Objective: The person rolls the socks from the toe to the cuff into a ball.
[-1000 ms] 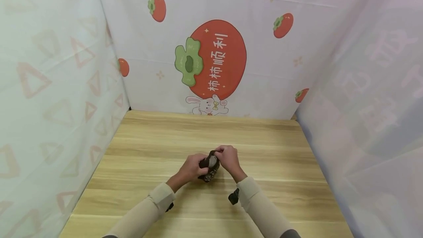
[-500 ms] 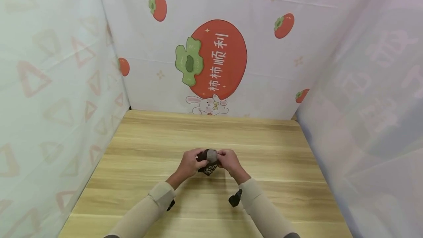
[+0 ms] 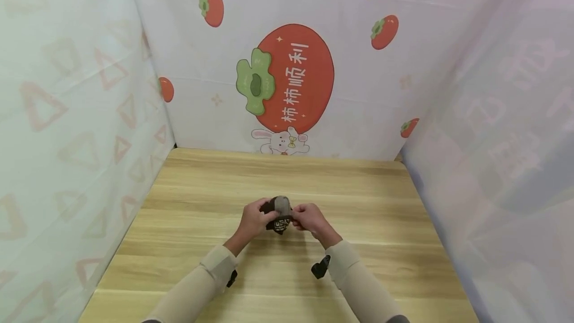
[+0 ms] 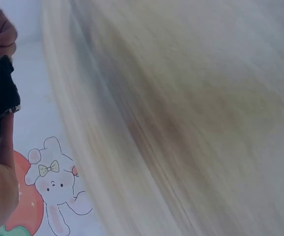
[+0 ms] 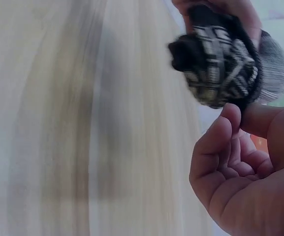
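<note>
A bundled knit sock (image 3: 282,207), black with a smooth grey part and a white-patterned end, is held up between both hands over the table. My left hand (image 3: 253,222) grips its black left side, thumb on the near face and fingers behind. My right hand (image 3: 311,218) pinches the dark edge at its right between thumb and forefinger. In the right wrist view, the patterned end of the sock (image 5: 220,64) bulges out of a black band, with the pinching right hand (image 5: 252,167) below. The left wrist view catches only black fabric (image 4: 1,91) beside fingers.
The wood-grain table (image 3: 358,273) lies beneath the hands. A white back curtain (image 3: 197,123) with persimmon prints rises behind it, with pale curtains on both sides. Dark wrist-worn devices (image 3: 320,266) hang under the sleeves.
The right hand had the black band stretched out around the grey part; the band now lies along the near side, with more grey showing. Both hands have shifted slightly left, the sock with them.
</note>
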Action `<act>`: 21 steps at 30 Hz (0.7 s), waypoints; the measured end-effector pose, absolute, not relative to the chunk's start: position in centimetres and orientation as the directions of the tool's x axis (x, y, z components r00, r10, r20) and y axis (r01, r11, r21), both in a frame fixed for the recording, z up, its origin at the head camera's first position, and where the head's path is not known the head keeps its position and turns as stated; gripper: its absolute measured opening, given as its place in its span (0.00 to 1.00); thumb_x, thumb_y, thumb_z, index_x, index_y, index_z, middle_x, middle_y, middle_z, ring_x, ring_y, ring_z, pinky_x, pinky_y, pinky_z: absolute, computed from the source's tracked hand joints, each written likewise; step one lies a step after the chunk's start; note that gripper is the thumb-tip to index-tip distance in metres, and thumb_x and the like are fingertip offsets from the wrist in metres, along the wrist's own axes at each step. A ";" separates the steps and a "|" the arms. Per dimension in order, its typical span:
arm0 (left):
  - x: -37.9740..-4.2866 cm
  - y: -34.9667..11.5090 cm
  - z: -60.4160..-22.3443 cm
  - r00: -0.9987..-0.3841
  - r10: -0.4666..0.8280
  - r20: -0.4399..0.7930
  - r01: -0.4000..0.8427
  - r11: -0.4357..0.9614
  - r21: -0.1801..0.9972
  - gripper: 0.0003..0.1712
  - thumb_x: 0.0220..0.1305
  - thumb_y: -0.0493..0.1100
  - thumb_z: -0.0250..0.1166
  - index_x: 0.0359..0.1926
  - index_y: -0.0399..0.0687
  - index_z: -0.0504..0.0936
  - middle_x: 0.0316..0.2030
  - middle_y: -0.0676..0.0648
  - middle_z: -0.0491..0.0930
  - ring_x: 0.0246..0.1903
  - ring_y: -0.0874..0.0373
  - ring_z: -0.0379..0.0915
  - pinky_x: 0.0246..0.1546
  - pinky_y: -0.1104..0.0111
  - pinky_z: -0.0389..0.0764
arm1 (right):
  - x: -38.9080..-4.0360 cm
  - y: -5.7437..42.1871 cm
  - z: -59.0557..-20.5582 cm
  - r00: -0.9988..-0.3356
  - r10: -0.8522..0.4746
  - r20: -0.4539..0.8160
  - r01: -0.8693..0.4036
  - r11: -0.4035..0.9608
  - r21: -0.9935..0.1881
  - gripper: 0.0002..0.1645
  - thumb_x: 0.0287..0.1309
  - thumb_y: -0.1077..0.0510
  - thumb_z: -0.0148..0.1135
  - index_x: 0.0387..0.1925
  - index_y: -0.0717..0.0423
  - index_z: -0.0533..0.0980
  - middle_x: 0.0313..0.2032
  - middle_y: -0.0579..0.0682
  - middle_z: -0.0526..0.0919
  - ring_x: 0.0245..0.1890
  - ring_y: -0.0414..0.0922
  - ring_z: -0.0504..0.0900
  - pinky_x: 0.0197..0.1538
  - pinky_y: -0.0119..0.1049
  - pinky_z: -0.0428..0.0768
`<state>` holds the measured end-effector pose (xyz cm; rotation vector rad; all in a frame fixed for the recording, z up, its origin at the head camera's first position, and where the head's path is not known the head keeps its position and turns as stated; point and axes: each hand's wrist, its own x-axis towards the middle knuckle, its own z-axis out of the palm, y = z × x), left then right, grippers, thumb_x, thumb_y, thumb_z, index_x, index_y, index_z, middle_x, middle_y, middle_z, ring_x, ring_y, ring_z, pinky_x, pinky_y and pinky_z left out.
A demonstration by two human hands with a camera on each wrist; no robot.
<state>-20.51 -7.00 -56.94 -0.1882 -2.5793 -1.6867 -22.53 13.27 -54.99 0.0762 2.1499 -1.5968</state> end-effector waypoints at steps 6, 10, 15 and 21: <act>-20.8 -7.0 -56.7 -0.999 -0.038 -0.009 -0.019 0.247 0.969 0.23 0.58 0.44 0.74 0.54 0.43 0.85 0.48 0.39 0.87 0.46 0.48 0.83 0.46 0.56 0.86 | -21.8 12.4 -55.1 -0.896 -0.229 -0.379 0.296 0.326 -0.898 0.11 0.68 0.66 0.52 0.29 0.61 0.78 0.23 0.50 0.80 0.22 0.39 0.75 0.29 0.35 0.80; -20.8 -6.7 -57.4 -0.994 -0.041 -0.104 -0.108 0.134 0.985 0.25 0.58 0.43 0.73 0.57 0.43 0.84 0.51 0.39 0.85 0.49 0.50 0.83 0.47 0.59 0.86 | -21.5 12.4 -55.5 -0.892 -0.224 -0.393 0.306 0.342 -0.889 0.13 0.69 0.66 0.51 0.28 0.61 0.77 0.23 0.53 0.81 0.21 0.41 0.75 0.28 0.37 0.80; -20.8 -6.2 -57.7 -0.980 -0.053 -0.193 -0.195 0.026 0.980 0.27 0.60 0.42 0.72 0.61 0.41 0.82 0.54 0.37 0.84 0.48 0.51 0.83 0.44 0.63 0.87 | -20.9 12.1 -55.9 -0.893 -0.204 -0.400 0.317 0.346 -0.883 0.13 0.67 0.67 0.52 0.26 0.60 0.77 0.25 0.58 0.83 0.22 0.42 0.77 0.30 0.39 0.81; -20.8 -5.1 -56.4 -0.970 -0.072 -0.231 -0.231 -0.011 0.973 0.27 0.60 0.44 0.72 0.59 0.38 0.82 0.52 0.37 0.85 0.47 0.55 0.83 0.45 0.66 0.85 | -19.6 10.6 -56.6 -0.881 -0.224 -0.417 0.336 0.327 -0.884 0.06 0.64 0.66 0.59 0.30 0.62 0.79 0.21 0.50 0.79 0.20 0.40 0.76 0.26 0.33 0.78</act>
